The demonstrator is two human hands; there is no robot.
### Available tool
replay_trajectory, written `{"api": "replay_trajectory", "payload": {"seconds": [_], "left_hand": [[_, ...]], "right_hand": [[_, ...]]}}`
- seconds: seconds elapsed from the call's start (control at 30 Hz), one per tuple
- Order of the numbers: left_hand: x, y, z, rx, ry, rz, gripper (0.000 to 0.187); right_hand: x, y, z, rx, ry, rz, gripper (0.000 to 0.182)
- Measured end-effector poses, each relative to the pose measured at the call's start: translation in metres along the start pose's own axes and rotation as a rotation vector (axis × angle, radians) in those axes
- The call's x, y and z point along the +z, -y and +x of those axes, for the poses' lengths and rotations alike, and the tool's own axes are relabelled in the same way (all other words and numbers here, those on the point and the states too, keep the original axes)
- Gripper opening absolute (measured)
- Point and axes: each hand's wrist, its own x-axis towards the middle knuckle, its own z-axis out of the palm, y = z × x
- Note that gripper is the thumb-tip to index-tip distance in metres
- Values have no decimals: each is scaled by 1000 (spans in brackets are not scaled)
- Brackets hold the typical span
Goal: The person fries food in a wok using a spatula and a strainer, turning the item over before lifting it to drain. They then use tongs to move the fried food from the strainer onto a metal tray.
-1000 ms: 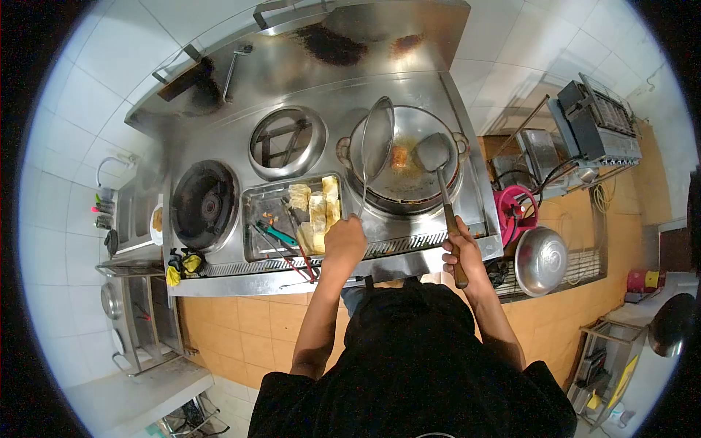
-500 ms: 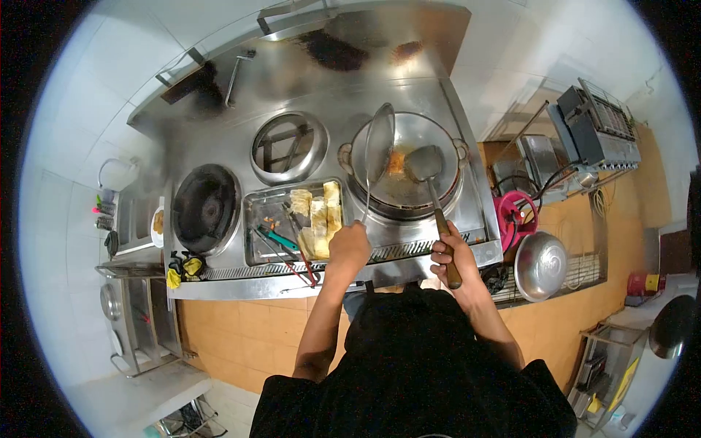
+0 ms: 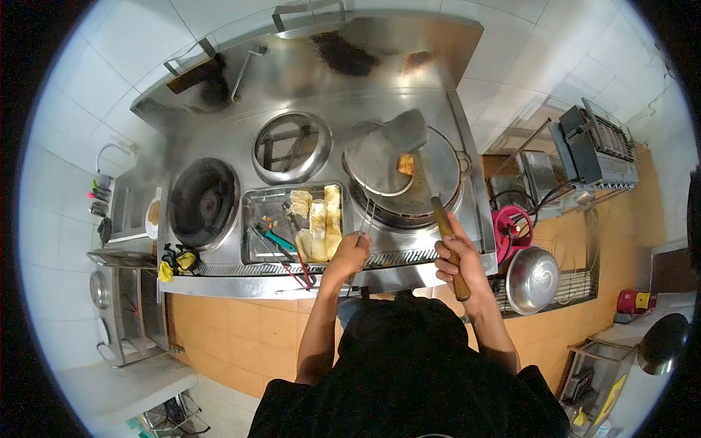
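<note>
My left hand (image 3: 350, 255) is closed round the thin handle of a round mesh strainer (image 3: 371, 166), which lies flat over the left half of the wok (image 3: 441, 191). In my right hand (image 3: 460, 255) is the wooden handle of a spatula (image 3: 406, 130), its blade blurred and raised above the strainer's far side. A golden-brown piece of food (image 3: 405, 164) shows at the strainer's right edge. Just left of my left hand, a metal tray (image 3: 252, 212) holds pale yellow slabs of food (image 3: 318, 225) and green-handled tongs (image 3: 276, 238).
A blackened wok (image 3: 204, 204) sits on the left burner, and a metal wok ring (image 3: 321, 146) stands behind the tray. Yellow-and-black cloths (image 3: 179, 261) lie at the front left corner. Right of the stove are a pink stool (image 3: 509, 233) and a metal bowl (image 3: 533, 281).
The strainer has turned from edge-on to flat over the wok and shifted left. The spatula blade has risen from inside the wok towards the strainer's far side. The food piece now shows beside the strainer.
</note>
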Motion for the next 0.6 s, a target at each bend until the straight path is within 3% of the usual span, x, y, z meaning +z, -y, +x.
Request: {"api": "replay_trajectory", "payload": {"seconds": [0.3, 0.6], "left_hand": [[11, -11, -20, -95, 54, -237, 31], [26, -12, -19, -86, 107, -280, 32]], "right_hand": [[-56, -15, -10, -354, -170, -585, 66], [-56, -53, -5, -322, -146, -557, 71]]}}
